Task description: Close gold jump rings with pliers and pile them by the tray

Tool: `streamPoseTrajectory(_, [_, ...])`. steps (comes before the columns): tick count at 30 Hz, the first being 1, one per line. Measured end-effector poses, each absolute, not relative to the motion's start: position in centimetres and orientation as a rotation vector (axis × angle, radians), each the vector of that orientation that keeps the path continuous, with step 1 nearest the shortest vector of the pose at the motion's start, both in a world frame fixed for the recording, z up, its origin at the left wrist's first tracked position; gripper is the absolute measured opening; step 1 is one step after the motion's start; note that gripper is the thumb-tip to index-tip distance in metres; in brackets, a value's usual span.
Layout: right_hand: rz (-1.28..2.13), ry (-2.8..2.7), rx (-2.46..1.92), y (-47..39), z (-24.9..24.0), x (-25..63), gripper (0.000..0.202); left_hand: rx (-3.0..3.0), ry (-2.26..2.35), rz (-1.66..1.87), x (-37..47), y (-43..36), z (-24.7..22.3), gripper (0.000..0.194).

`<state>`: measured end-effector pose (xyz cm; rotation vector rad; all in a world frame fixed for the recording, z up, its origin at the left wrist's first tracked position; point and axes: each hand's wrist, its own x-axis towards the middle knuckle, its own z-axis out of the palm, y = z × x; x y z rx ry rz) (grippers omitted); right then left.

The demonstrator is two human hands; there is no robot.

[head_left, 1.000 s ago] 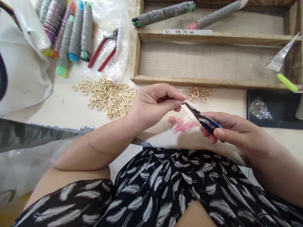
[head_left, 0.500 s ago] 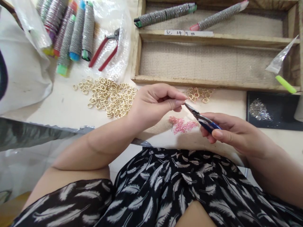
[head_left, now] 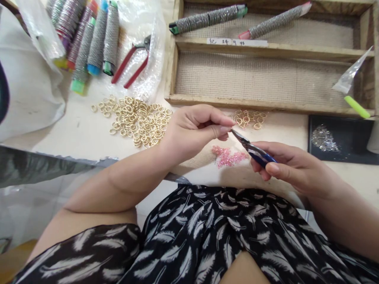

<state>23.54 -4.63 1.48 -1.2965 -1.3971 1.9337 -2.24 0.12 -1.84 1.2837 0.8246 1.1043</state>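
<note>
My right hand point(head_left: 284, 165) is closed around a pair of blue-handled pliers point(head_left: 257, 153), with the metal jaws pointing up and left. The tips of the jaws meet the fingertips of my left hand point(head_left: 198, 128), which is pinched. Whatever lies between those fingers is too small and hidden to make out. Just below sits a patch of pink beads point(head_left: 227, 156). Past my fingertips lies a small group of gold rings with pink on some point(head_left: 250, 118). A larger heap of gold rings point(head_left: 139, 120) spreads to the left of my left hand.
A wooden mesh-bottomed tray point(head_left: 237, 100) holds two ring-wound sticks point(head_left: 272, 21). Further left are several wound sticks point(head_left: 96, 47) and red-handled cutters point(head_left: 132, 63) on bubble wrap point(head_left: 156, 51). At right, a black tray point(head_left: 355, 138) carries silvery bits point(head_left: 325, 138).
The pliers' handles look squeezed slightly closer together. Both hands stay in nearly the same place, and the whole view has shifted very slightly.
</note>
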Motion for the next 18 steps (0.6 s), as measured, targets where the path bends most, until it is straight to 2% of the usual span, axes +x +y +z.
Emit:
streamPoseTrajectory(12, [1.886, -1.487, -1.31, -4.8, 1.9, 23.3, 0.033, 1.431, 0.971, 0.952, -2.4, -0.1, -1.9, 0.01])
streamPoseTrajectory(15, [1.709, -1.563, -1.417, -5.4, 1.2, 23.9, 0.051, 1.433, 0.991, 0.946, -2.6, -0.1, -1.9, 0.008])
streamPoseTrajectory(18, [1.557, -1.715, -1.48, -5.8, 0.6, 24.4, 0.055, 1.461, 0.975, 0.957, -2.9, 0.3, -2.1, 0.004])
